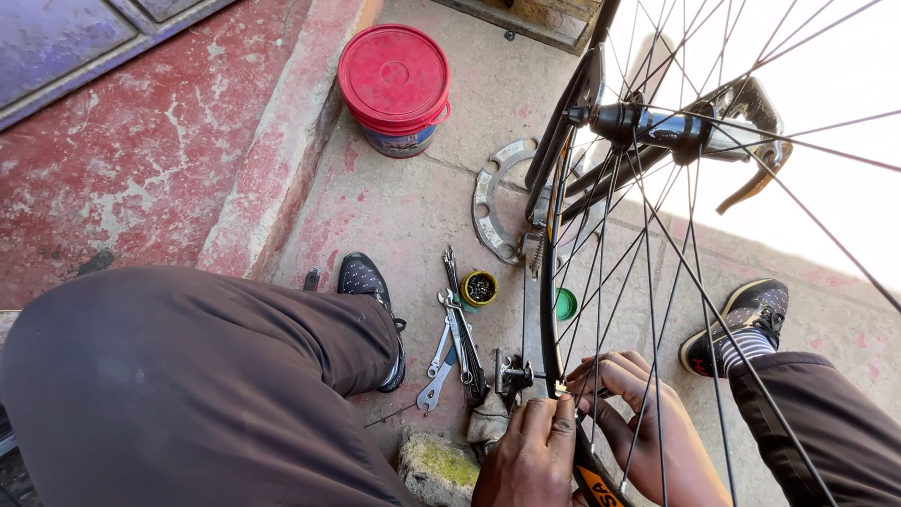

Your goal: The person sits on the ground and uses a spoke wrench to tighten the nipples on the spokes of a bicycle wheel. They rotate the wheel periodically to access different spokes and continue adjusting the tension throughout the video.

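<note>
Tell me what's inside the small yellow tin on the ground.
The yellow tin holds a heap of small dark metal bits, too small to identify. Anything beneath them is covered. Wrenches lie beside it.

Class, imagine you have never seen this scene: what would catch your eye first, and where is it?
Most striking is the bicycle wheel with its silver spokes, filling the right side, with the left hand and right hand working at its rim at the bottom. Next comes the red bucket at the top, then the wrenches scattered on the ground between the shoes.
</note>
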